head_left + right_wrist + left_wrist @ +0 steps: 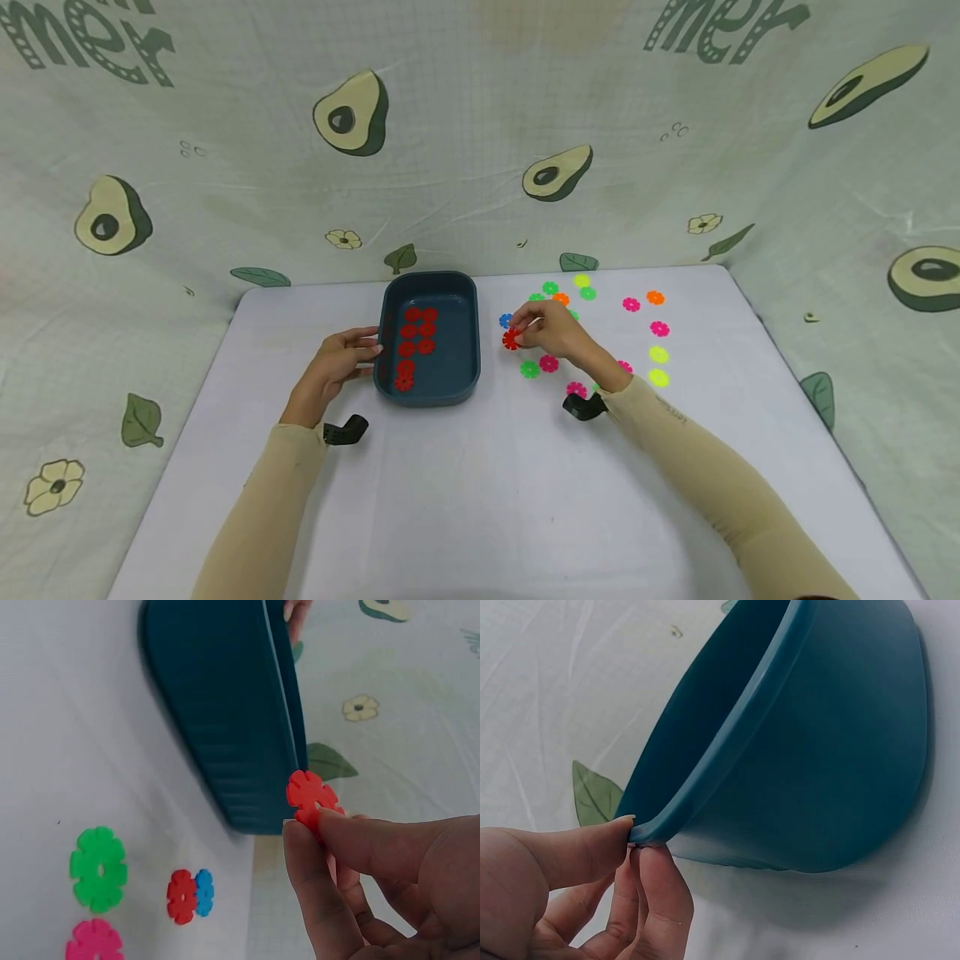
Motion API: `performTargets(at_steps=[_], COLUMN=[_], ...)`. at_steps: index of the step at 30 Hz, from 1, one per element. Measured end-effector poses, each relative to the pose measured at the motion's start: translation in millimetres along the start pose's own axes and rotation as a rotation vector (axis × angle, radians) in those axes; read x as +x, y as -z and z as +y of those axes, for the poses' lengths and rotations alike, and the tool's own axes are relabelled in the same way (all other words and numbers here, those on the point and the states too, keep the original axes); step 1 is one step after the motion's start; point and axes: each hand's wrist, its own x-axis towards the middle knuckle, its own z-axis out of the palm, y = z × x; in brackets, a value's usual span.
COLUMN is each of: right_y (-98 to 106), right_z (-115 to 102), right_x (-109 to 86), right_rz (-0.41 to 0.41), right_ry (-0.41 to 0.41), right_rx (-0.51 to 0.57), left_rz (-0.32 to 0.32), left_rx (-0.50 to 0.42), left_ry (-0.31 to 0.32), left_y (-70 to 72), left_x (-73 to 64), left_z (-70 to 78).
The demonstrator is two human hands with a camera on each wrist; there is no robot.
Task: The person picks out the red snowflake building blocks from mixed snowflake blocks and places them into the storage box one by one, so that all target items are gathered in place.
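My left hand (330,372) pinches the left rim of a dark teal plastic tub (468,398), thumb on top and fingers below, as the left wrist view shows. Several red flower-shaped discs (406,348) lie on the tub's floor, mostly along its left side. To the right of the tub, my right hand (555,331) holds one red flower-shaped disc (306,796) between thumb and forefinger, raised over the table. Under that hand, another red disc (181,897) lies on the table beside a blue disc (204,892).
More flower-shaped discs are spread over the right of the white table (450,500): green ones (529,369), pink ones (659,329), yellow ones (658,355) and orange ones (656,297). Behind the table hangs a cloth (465,167) printed with avocados.
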Motion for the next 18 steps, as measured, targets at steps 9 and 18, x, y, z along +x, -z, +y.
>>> performTargets(at_steps=[9, 18], right_y=[-6.2, -12.3], right_z=[-16.0, -25.5], right_x=[7.2, 15.1], right_rz=[-0.022, -0.029], right_ry=[0.055, 0.090], right_rx=[0.010, -0.025], left_rz=[-0.007, -0.003], left_rx=[-0.008, -0.012], left_ry=[-0.005, 0.003], left_y=[1.4, 0.6], left_x=[-1.2, 0.7], left_z=[-0.2, -1.2])
